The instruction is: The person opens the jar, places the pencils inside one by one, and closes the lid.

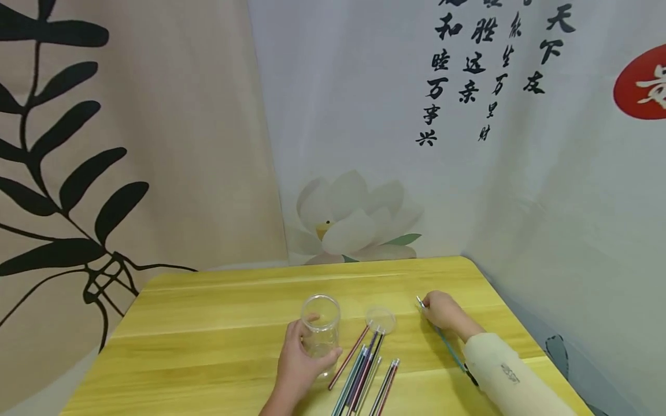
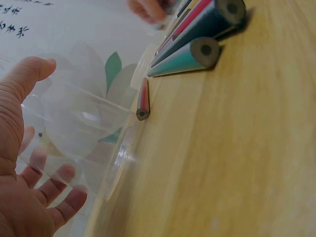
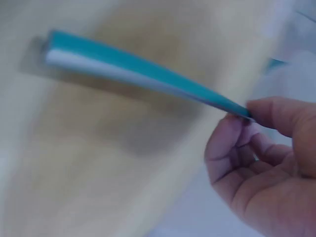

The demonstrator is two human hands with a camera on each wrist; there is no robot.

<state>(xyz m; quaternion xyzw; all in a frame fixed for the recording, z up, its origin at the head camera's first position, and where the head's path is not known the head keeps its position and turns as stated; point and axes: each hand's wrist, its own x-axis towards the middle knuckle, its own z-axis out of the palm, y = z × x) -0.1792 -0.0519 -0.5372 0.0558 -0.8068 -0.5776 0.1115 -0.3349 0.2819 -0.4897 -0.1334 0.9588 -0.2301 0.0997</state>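
Observation:
A tall clear jar [image 1: 320, 312] stands upright on the table, its round mouth facing up. My left hand [image 1: 303, 363] grips it from the left, thumb on the near side and fingers curled round the far side. Through the see-through wall, fingertips [image 2: 65, 173] show in the left wrist view. Over the right part of the table, my right hand [image 1: 447, 312] pinches a teal pencil [image 3: 133, 69] near one end between thumb and fingers. The pencil slants back toward the sleeve; its other end is blurred in the right wrist view.
Several coloured pencils [image 1: 359, 378] lie loosely bunched between the hands, with a red one [image 1: 347, 359] set apart beside the jar. Past their far ends is a clear round lid [image 1: 387, 321]. Printed curtains [image 1: 354, 115] hang behind the yellow wooden table [image 1: 208, 323].

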